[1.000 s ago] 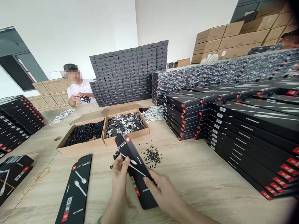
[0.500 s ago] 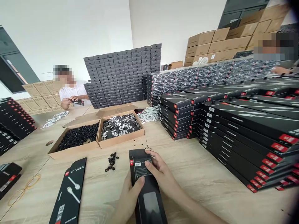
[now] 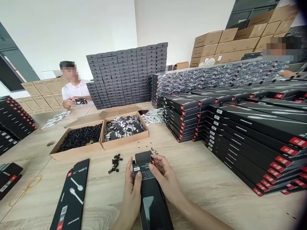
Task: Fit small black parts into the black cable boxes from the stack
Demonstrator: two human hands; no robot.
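Observation:
A long black cable box lies lengthwise in front of me on the wooden table, back side up, its top flap raised. My left hand grips its left edge, thumb on the label. My right hand pinches the box's upper right corner by the flap. A small heap of black clips lies just left of the box top. Another black box lies flat at the left.
Two open cardboard trays hold black parts and black-and-white pieces. Stacks of black boxes fill the right side, more stand at the back and left. White cables lie behind. A seated person works at the far end; another person is at the right.
The box was held up face-forward, then turned over and laid down back side up. Both hands now hold its upper end, with my right fingers at the flap corner.

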